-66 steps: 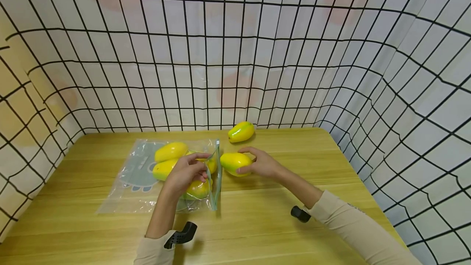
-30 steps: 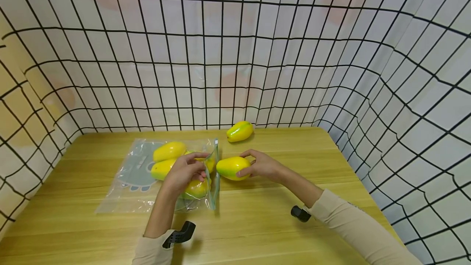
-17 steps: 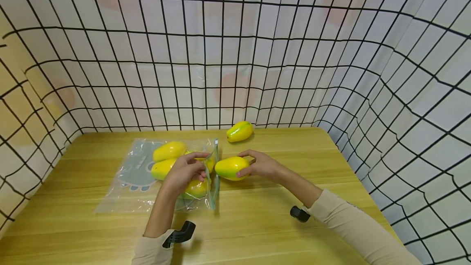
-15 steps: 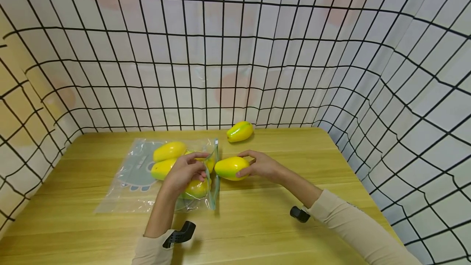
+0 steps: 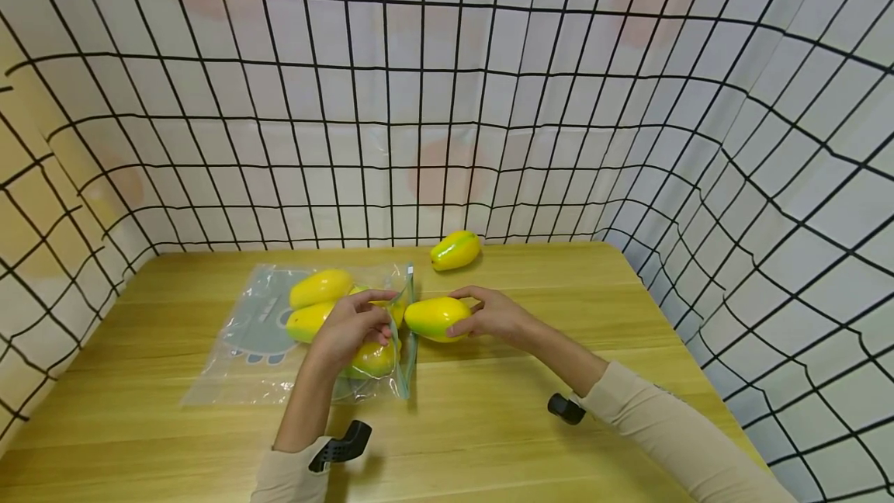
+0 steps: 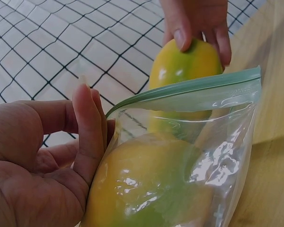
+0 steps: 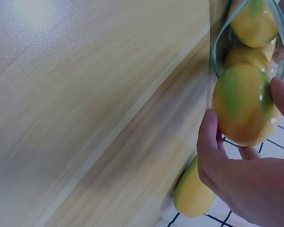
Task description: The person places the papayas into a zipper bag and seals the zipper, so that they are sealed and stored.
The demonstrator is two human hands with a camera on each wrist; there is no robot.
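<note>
A clear zip bag point(image 5: 258, 340) lies on the wooden table point(image 5: 489, 425) with several yellow-green mangoes point(image 5: 321, 287) inside. My left hand point(image 5: 352, 324) pinches the upper lip of the bag's mouth point(image 6: 189, 92) and holds it up. My right hand point(image 5: 489, 315) grips a yellow-green mango point(image 5: 436, 318) at the bag's opening, its tip at the green zip strip point(image 7: 213, 52). In the left wrist view that mango point(image 6: 184, 66) shows just behind the lifted lip. Another mango point(image 5: 455, 249) lies loose at the back of the table.
A grid-patterned cloth point(image 5: 447, 99) walls in the table at the back and both sides. The loose mango point(image 7: 191, 196) lies beside my right hand. The table's right edge point(image 5: 670, 317) runs close by my right forearm.
My right hand has carried the mango leftward, from a short way off the bag to its mouth. My left hand has kept hold of the bag's lip.
</note>
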